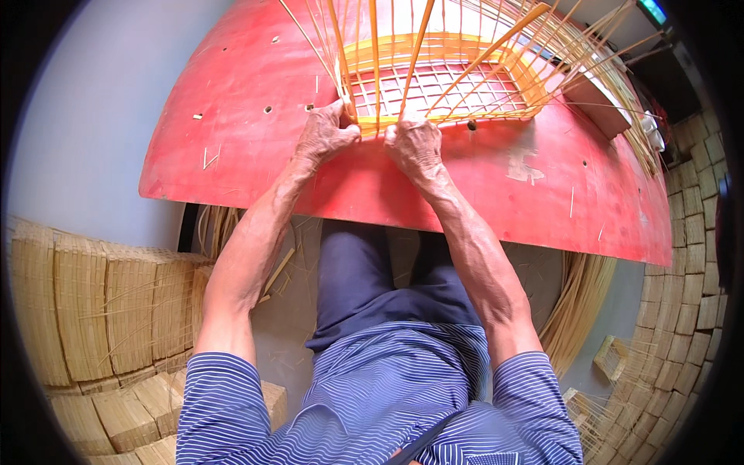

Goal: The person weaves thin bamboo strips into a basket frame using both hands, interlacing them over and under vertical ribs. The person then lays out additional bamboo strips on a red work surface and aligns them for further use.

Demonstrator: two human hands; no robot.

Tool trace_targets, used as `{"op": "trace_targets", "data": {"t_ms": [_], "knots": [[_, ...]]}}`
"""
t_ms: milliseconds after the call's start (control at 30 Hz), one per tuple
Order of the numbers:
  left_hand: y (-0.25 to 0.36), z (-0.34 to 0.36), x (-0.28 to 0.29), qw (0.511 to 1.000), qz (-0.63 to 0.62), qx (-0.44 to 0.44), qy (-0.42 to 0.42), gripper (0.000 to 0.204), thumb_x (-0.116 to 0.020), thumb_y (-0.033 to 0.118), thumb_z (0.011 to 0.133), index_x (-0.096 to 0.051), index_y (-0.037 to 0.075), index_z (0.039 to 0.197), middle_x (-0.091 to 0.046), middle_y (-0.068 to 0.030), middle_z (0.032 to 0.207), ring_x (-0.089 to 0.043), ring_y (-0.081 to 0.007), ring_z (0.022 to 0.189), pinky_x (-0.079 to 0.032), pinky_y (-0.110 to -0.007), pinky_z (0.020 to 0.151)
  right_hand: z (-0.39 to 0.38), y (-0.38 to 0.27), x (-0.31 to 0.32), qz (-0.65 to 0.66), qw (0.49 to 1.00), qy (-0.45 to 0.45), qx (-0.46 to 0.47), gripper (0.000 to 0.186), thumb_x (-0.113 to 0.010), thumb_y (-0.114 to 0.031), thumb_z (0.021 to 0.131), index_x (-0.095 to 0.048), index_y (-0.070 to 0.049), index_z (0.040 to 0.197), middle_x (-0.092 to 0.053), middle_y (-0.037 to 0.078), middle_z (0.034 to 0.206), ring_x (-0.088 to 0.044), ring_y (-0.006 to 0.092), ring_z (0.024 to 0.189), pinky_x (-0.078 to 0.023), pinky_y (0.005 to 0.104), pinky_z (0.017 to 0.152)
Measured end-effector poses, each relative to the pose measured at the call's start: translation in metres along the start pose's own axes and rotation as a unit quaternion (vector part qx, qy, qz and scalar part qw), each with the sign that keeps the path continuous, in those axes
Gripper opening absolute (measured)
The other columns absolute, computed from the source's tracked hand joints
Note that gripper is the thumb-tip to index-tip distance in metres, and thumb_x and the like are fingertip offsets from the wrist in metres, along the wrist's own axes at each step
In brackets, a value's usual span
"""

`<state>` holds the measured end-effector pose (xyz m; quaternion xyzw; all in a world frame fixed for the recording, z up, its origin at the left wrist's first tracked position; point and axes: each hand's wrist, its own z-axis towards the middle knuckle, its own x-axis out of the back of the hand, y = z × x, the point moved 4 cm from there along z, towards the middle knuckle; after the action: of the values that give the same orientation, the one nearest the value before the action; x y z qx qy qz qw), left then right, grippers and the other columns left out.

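A partly woven basket (457,80) of thin pale strips rests on the red table, its open lattice base edged by orange-yellow bands. Tall stakes rise from its sides and fan outward. My left hand (324,138) grips the basket's near left corner, thumb and fingers closed on the band and a stake. My right hand (416,147) is closed at the near side's band, knuckles up, a little right of the left hand. Whatever lies inside the right hand's fingers is hidden.
The red tabletop (240,139) has small holes and loose splinters. Long strips and a brown block (601,105) lie at the far right. Stacked woven pieces (105,306) stand at left, with more stacks (674,302) at right. A bundle of strips (577,310) leans under the table.
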<state>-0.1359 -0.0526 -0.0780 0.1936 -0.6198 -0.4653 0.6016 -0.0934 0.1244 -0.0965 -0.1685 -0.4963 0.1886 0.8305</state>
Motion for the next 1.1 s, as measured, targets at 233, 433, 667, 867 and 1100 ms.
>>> {"op": "trace_targets", "data": {"t_ms": [233,433,667,867,1100], "knots": [[-0.002,0.001,0.001,1.000,0.012,-0.003,-0.010,0.013,-0.066,0.008,0.078,-0.064,0.002,0.089,-0.072,-0.0064,0.075,-0.066,-0.0097,0.069,-0.055,-0.029,0.065,0.001,0.006,0.001,0.004,0.999,-0.013,0.041,0.020,-0.065,-0.017,0.084,-0.059,0.000,0.092,-0.066,0.020,0.066,-0.068,0.0388,0.060,-0.056,0.0467,0.055],[-0.003,0.002,0.001,1.000,-0.013,-0.028,0.002,0.015,-0.068,0.011,0.079,-0.064,0.002,0.090,-0.072,-0.0071,0.077,-0.066,-0.0092,0.071,-0.055,-0.029,0.065,-0.031,-0.038,0.037,0.120,0.983,0.088,0.107,0.033,-0.068,-0.025,0.091,-0.057,0.002,0.106,-0.066,0.017,0.065,-0.067,0.0343,0.055,-0.053,0.0434,0.048],[-0.006,0.004,-0.005,0.999,-0.023,-0.010,-0.021,0.014,-0.064,0.004,0.083,-0.067,0.002,0.097,-0.070,-0.0023,0.083,-0.064,-0.0076,0.078,-0.053,-0.028,0.072,-0.001,-0.026,-0.013,0.015,0.996,0.018,0.081,0.038,-0.050,-0.031,0.103,-0.064,-0.001,0.085,-0.064,0.017,0.063,-0.068,0.0340,0.059,-0.053,0.0446,0.051],[-0.017,0.005,-0.009,0.997,-0.071,-0.021,-0.022,0.016,-0.061,0.001,0.085,-0.065,0.002,0.100,-0.071,-0.0035,0.081,-0.066,-0.0089,0.074,-0.053,-0.026,0.069,0.002,-0.028,-0.006,0.034,0.997,0.001,0.069,0.032,-0.050,-0.026,0.103,-0.062,-0.001,0.088,-0.064,0.016,0.062,-0.069,0.0350,0.062,-0.054,0.0464,0.053],[0.008,-0.008,-0.003,0.999,-0.043,-0.012,-0.008,0.014,-0.060,0.001,0.083,-0.064,0.001,0.096,-0.070,-0.0037,0.073,-0.066,-0.0085,0.068,-0.054,-0.028,0.063,0.001,-0.020,-0.010,0.014,0.989,-0.050,0.142,0.017,-0.052,-0.010,0.094,-0.067,-0.004,0.094,-0.064,0.016,0.067,-0.068,0.0335,0.060,-0.054,0.0454,0.051]]}}
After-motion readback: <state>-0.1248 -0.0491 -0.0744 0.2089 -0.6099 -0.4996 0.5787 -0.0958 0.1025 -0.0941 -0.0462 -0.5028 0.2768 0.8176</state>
